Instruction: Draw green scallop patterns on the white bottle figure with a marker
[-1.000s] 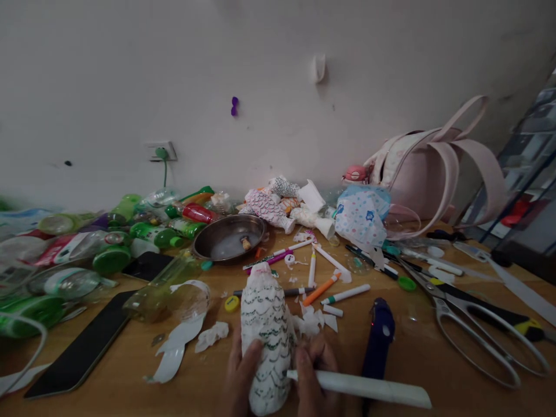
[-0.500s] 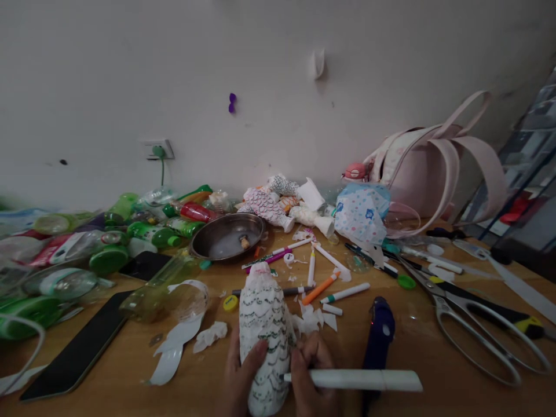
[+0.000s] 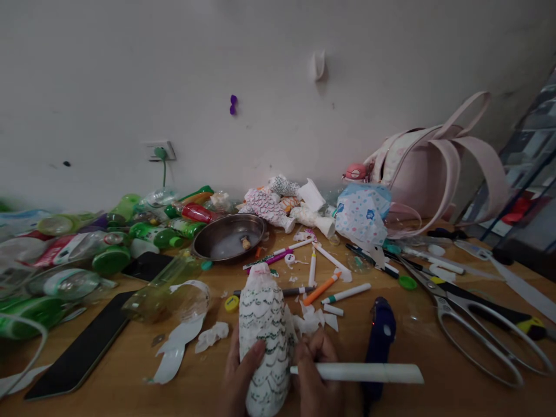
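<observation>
A white paper-covered fish shape (image 3: 264, 324), bottle-like with a narrow top end, stands at the front centre, marked with rows of dark green scalloped lines. My left hand (image 3: 243, 373) is closed around its left side, the thumb lying across the front. In my right hand (image 3: 317, 370) is a white marker pen (image 3: 369, 372), pinched level with its tip pointing left at the fish's right edge. Whether the tip touches the paper I cannot tell. Torn white paper scraps (image 3: 310, 321) lie just behind my right hand.
Plastic bottles (image 3: 78, 284) crowd the left, beside a black phone (image 3: 82, 347). A metal bowl (image 3: 202, 255) holds whitish liquid and a brush. Loose markers (image 3: 321, 288) lie mid-table. To the right are a purple tool (image 3: 380, 336), large scissors (image 3: 460, 310) and a pink backpack (image 3: 421, 168).
The pen and my right hand have moved slightly up and right, so the tip has shifted from the fish's front towards its right edge. My left hand keeps its hold.
</observation>
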